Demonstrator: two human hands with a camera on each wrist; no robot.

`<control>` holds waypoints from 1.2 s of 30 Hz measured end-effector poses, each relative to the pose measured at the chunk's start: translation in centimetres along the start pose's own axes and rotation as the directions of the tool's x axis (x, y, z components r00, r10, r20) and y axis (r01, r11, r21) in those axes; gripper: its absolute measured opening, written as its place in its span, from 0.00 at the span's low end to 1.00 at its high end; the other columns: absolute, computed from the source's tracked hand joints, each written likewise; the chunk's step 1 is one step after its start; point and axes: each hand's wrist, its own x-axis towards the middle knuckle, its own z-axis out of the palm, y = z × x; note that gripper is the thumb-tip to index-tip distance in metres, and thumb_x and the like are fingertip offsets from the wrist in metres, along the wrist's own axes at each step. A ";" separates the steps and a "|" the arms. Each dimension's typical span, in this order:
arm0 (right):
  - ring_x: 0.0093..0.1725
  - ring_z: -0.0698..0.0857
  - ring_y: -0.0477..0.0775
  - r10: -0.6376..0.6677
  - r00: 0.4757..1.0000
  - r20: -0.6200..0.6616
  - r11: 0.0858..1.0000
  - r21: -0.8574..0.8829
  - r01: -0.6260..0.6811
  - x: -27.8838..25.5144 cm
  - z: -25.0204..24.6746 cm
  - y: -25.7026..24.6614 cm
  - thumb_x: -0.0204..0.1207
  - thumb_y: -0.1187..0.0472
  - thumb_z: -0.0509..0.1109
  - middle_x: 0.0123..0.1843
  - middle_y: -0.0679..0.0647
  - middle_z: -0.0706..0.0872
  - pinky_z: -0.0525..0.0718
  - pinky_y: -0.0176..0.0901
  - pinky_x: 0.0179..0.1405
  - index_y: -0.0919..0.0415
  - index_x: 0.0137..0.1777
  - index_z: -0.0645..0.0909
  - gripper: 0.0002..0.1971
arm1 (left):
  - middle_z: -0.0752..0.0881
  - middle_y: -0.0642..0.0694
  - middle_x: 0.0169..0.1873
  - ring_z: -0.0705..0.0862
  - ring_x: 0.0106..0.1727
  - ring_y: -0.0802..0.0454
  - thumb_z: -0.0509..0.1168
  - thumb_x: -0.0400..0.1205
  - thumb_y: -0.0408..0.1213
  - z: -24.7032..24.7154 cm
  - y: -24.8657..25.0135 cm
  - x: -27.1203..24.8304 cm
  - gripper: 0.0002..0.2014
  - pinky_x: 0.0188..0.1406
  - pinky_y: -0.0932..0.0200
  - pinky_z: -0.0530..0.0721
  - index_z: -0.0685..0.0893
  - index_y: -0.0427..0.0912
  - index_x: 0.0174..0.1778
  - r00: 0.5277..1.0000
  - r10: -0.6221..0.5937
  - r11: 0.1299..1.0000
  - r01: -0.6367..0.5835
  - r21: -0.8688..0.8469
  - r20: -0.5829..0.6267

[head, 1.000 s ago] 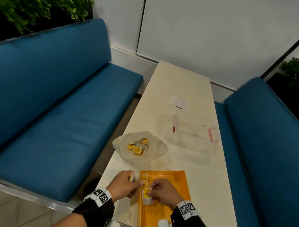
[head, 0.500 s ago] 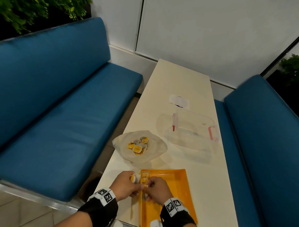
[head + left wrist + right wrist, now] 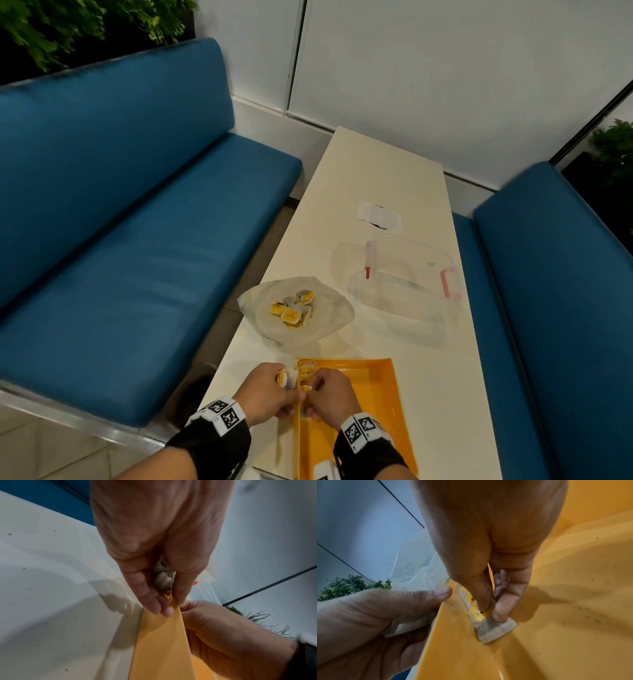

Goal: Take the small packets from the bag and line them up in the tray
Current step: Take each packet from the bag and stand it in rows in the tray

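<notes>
An orange tray (image 3: 373, 394) lies at the near end of the white table. Against its left wall stand yellow-topped small packets (image 3: 306, 371). My right hand (image 3: 313, 389) pinches one such packet (image 3: 478, 614) between thumb and fingertips and holds it on the tray floor by that wall (image 3: 453, 635). My left hand (image 3: 274, 390) sits just outside the tray's left rim (image 3: 163, 635), curled round a few more packets (image 3: 283, 377) (image 3: 163, 574). Behind the tray the clear plastic bag (image 3: 325, 308) lies open with several packets (image 3: 291, 310) inside.
A clear plastic container (image 3: 407, 277) with red clasps stands right of the bag, with a white paper label (image 3: 378, 216) beyond it. Blue benches flank the narrow table, left (image 3: 137, 240) and right (image 3: 565, 308). The table's left edge runs close by my left hand.
My right hand has slid its packet away from me along the tray's left wall, up to the packets standing there. The left hand stays beside the rim, still holding its packets.
</notes>
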 end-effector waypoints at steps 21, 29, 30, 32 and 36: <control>0.39 0.85 0.42 -0.392 0.918 0.050 0.915 0.125 0.384 -3.8 -2.1 -5.1 0.64 0.49 0.82 0.40 0.47 0.91 0.87 0.42 0.43 0.45 0.37 0.89 0.05 | 0.92 0.41 0.47 0.91 0.50 0.40 0.80 0.59 0.30 -1.1 1.4 -1.0 0.26 0.46 0.47 0.91 0.86 0.42 0.53 0.994 0.113 0.980 -0.112 -0.166 -0.002; 0.39 0.90 0.58 -0.363 0.932 -0.018 0.927 0.093 0.363 -3.2 -1.7 -5.4 0.66 0.57 0.76 0.38 0.52 0.89 0.91 0.53 0.42 0.45 0.35 0.86 0.04 | 0.90 0.37 0.49 0.89 0.47 0.46 0.77 0.61 0.21 -1.6 1.3 -1.7 0.30 0.45 0.52 0.87 0.85 0.36 0.61 0.980 0.159 0.908 -0.100 -0.407 0.115; 0.37 0.90 0.56 -0.359 0.933 -0.022 0.928 0.094 0.360 -3.1 -1.9 -5.3 0.67 0.58 0.76 0.37 0.51 0.89 0.91 0.51 0.40 0.46 0.35 0.86 0.05 | 0.89 0.35 0.50 0.89 0.49 0.45 0.77 0.63 0.21 -1.8 1.1 -1.7 0.30 0.48 0.51 0.87 0.83 0.34 0.63 0.979 0.149 0.879 -0.066 -0.473 0.141; 0.32 0.87 0.52 -0.355 0.935 -0.019 0.929 0.108 0.355 -3.0 -2.4 -5.1 0.69 0.61 0.77 0.34 0.51 0.88 0.88 0.47 0.36 0.49 0.35 0.86 0.06 | 0.87 0.33 0.52 0.88 0.52 0.41 0.79 0.66 0.23 -2.2 0.7 -1.7 0.31 0.52 0.49 0.88 0.81 0.31 0.67 0.971 0.137 0.802 0.007 -0.598 0.196; 0.29 0.87 0.50 -0.341 0.940 -0.004 0.926 0.169 0.337 -2.9 -2.9 -5.0 0.75 0.66 0.76 0.31 0.51 0.87 0.82 0.39 0.31 0.60 0.42 0.87 0.02 | 0.87 0.32 0.57 0.89 0.55 0.38 0.82 0.66 0.30 -2.9 0.3 -1.6 0.32 0.55 0.46 0.88 0.81 0.32 0.66 0.969 0.108 0.727 0.074 -0.683 0.221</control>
